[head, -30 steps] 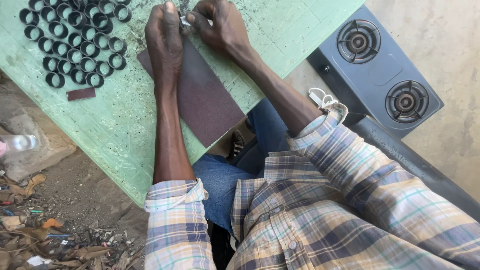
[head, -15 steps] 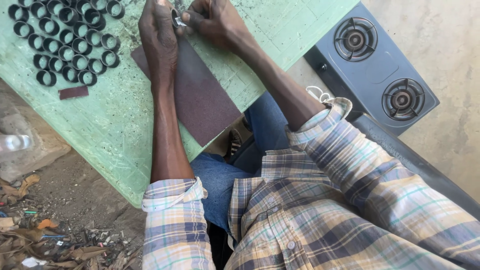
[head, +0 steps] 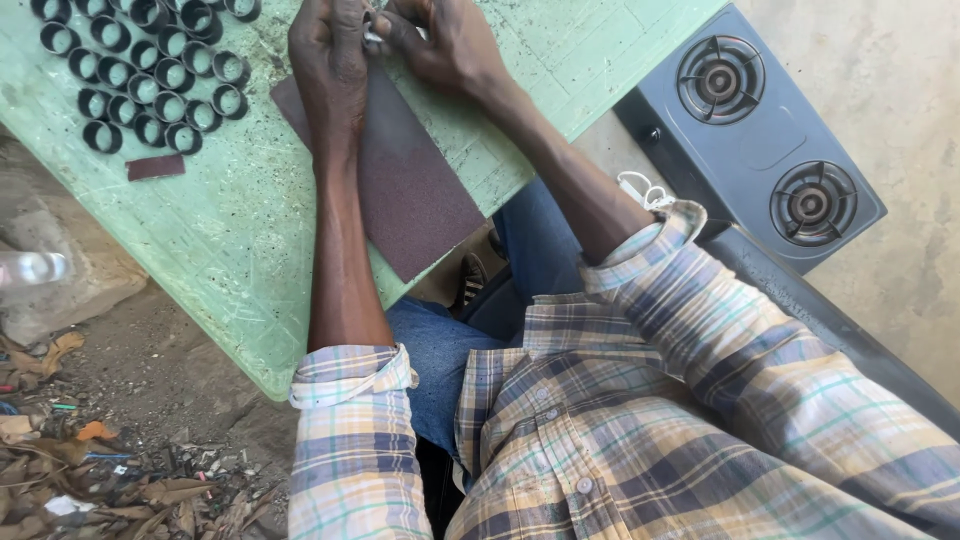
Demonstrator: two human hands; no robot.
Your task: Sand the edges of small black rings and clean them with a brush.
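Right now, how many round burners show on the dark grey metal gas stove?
2. One round burner sits at the far end of the dark grey metal gas stove, the other round burner at the near end. Neither is hidden.

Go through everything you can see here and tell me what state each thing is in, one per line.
Left hand: pinching a small metal piece.
Right hand: gripping the same piece.
Sandpaper sheet: flat, overhanging the table edge.
Black rings: standing on end in rows.
Green table: scratched, worn.
Gas stove: two burners, unlit.
Small sandpaper strip: lying loose.
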